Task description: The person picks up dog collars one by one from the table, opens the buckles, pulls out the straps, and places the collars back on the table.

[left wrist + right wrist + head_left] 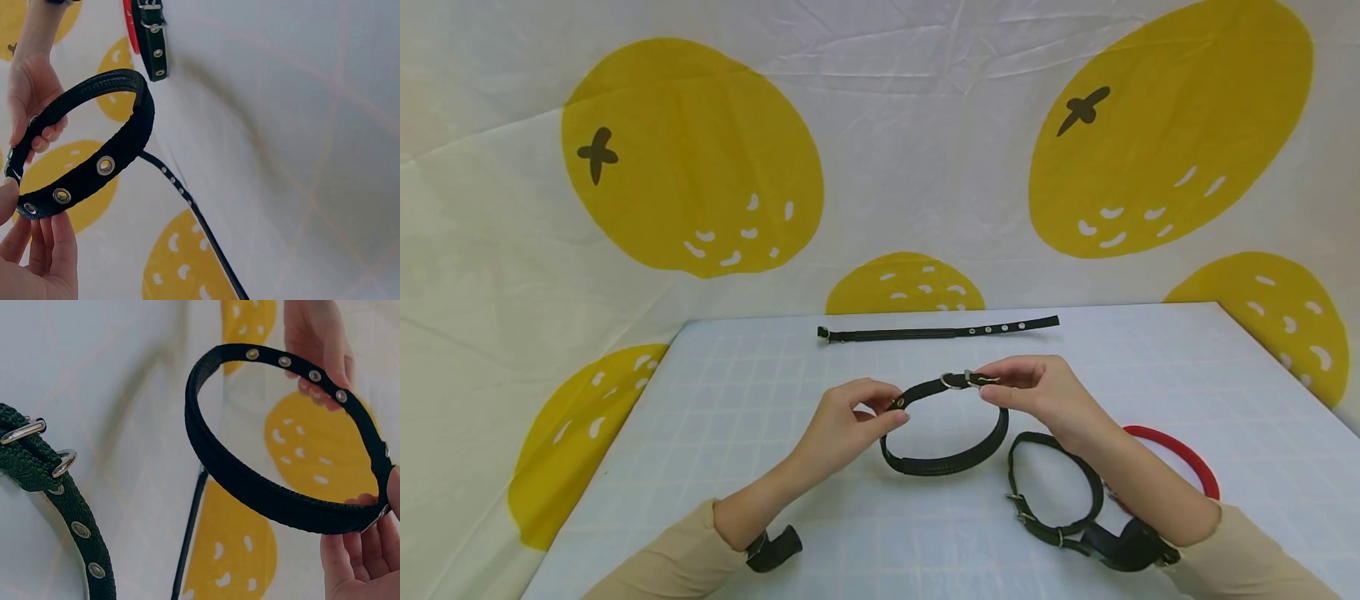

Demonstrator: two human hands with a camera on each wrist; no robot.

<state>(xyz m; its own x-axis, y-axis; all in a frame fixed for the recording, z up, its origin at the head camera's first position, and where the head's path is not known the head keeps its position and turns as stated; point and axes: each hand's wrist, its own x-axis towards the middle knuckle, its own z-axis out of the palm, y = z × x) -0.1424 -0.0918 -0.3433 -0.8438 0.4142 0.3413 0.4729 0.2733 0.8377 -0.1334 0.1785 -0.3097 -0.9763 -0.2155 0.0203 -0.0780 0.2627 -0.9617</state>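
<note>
Both hands hold up a black collar [951, 465], bent into a loop above the table. My left hand [848, 412] pinches its strap at the stretch with metal eyelets, thumb on one side and fingers on the other. Near the metal buckle [976, 379] and ring, the thumb and fingers of my right hand [1037, 387] pinch the other part. A thicker padded section hangs at the bottom of the loop. In the right wrist view the row of eyelets on the collar [250, 490] runs toward the left hand. Fingers partly hide the buckle there.
A dark green collar [1099, 492] lies looped on the table [700, 400] below the right forearm. Beside it is a red collar [1187, 454], partly hidden by that arm. Another black collar [910, 335] lies stretched out straight along the far edge. Behind hangs a patterned cloth [910, 167].
</note>
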